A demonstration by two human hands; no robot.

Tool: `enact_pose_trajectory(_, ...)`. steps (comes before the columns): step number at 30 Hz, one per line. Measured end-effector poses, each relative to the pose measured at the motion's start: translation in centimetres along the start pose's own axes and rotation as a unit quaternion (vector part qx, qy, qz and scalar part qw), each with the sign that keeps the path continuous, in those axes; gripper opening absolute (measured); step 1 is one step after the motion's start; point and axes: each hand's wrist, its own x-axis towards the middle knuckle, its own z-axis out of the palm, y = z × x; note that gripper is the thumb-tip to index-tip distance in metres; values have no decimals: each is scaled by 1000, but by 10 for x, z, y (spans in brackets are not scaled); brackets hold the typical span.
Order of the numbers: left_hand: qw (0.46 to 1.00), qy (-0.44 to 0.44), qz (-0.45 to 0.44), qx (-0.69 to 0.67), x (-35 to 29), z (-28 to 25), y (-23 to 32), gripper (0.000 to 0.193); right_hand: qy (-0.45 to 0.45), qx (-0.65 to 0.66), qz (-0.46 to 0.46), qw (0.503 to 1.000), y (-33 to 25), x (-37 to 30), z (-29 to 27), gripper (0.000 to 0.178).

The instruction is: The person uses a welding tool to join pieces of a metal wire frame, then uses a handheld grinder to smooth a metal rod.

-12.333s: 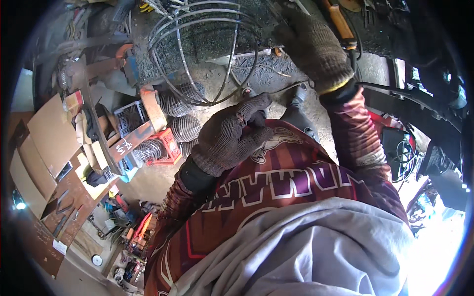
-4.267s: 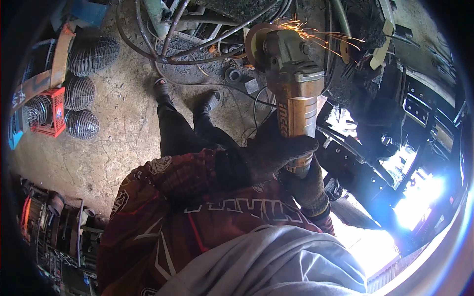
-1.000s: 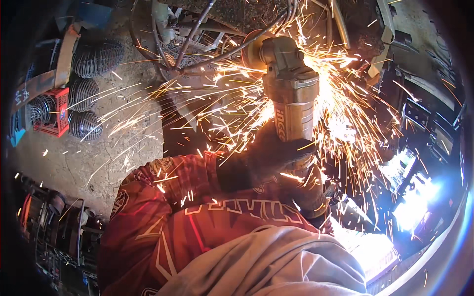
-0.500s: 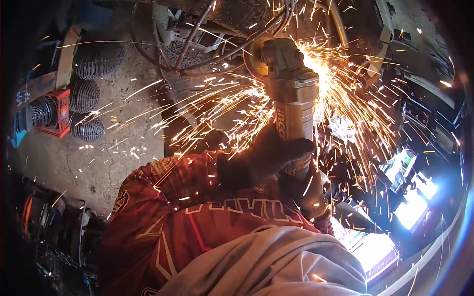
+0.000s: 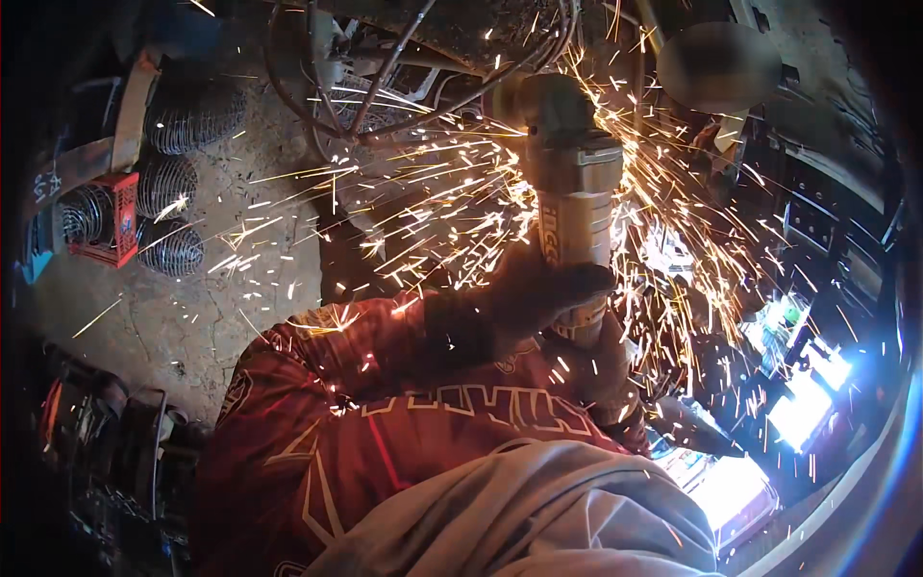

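Note:
An angle grinder (image 5: pixel 580 207) stands in front of me, its head pointing to the far side. My left hand (image 5: pixel 538 288), in a dark glove, is closed around the grinder's body. My right hand (image 5: pixel 598 370), also gloved and partly in shadow, wraps the grinder's rear end. Sparks spray to both sides of the tool head. The disc is blurred at the head's left side, and the spot where it meets the work is hidden. Beyond it lies a dark metal piece (image 5: pixel 457 29) with bent rods (image 5: pixel 389 67) around it.
Wire coils (image 5: pixel 165 188) and a red crate (image 5: pixel 117 219) rest on the floor at left. Dark metal frames (image 5: pixel 135 433) stand lower left. A blurred rounded shape (image 5: pixel 719 67) is at the far right. Bright light glares off panels (image 5: pixel 803 409) at right.
A blurred rounded shape has come into view at the far right. The bright glow beside the grinder head has dimmed, and the sparks look thinner. Both hands keep nearly the same place on the grinder.

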Motion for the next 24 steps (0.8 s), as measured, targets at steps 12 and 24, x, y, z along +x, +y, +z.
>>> enact_pose_trajectory(12,994,-49,74,-59,10,3,-28,43,-38,26,-14,999,-1,-1,-7,58)
enact_pose_trajectory(24,996,-54,54,-55,11,-1,-31,56,-58,97,-1,994,-14,-1,-6,58)
